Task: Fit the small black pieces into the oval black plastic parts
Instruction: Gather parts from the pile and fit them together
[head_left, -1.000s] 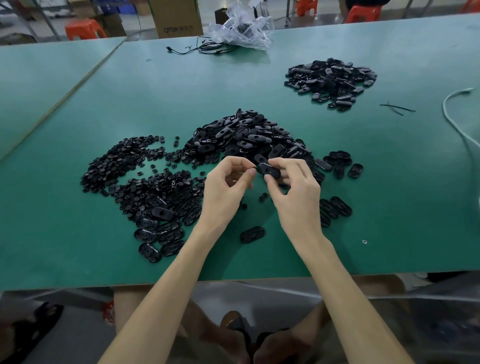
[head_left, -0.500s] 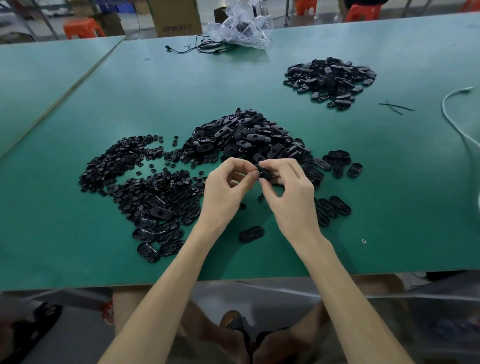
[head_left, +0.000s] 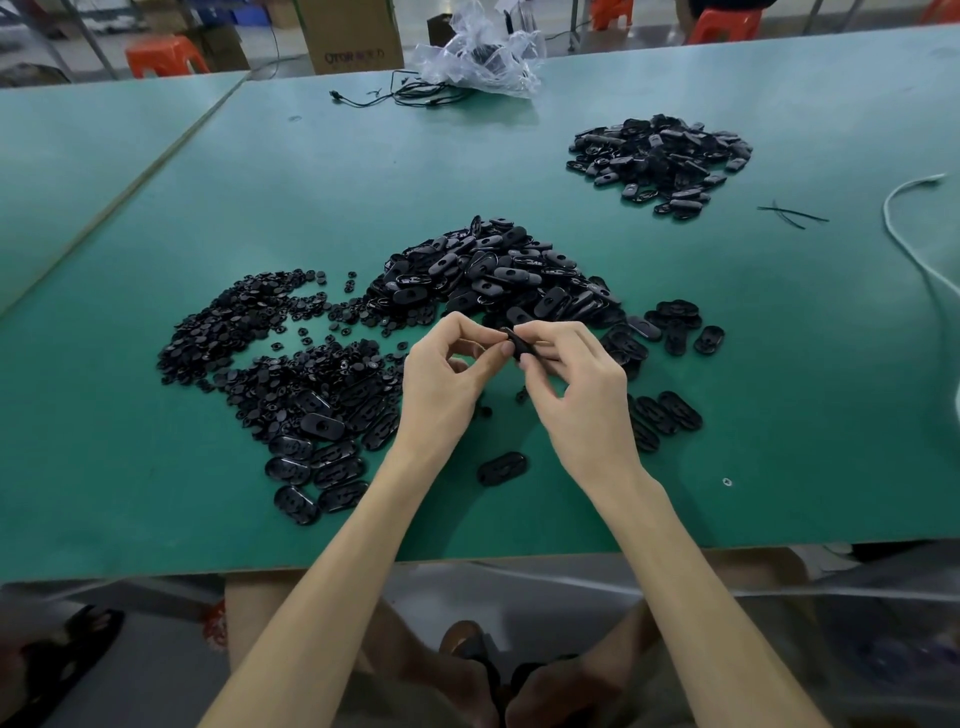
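My right hand (head_left: 576, 400) pinches one oval black part (head_left: 519, 344) above the green table (head_left: 156, 493). Thumb and forefinger of my left hand (head_left: 447, 384) press against that part's left end; whether a small piece sits between them is hidden. A big heap of oval parts (head_left: 493, 275) lies just behind my hands. To the left spreads a heap of small black pieces (head_left: 249, 332). More oval parts lie flat at the front left (head_left: 317, 457) and to the right (head_left: 670, 415). One lone oval part (head_left: 502, 468) rests below my hands.
A second pile of oval parts (head_left: 660, 156) sits at the far right. A crumpled clear plastic bag (head_left: 483, 52) and black cables (head_left: 410, 93) lie at the table's back edge. A white cord (head_left: 904, 234) runs along the right side. The front table edge is near my forearms.
The oval part has turned from lying flat between my fingers to edge-on, and both hands have closed in a little tighter around it.
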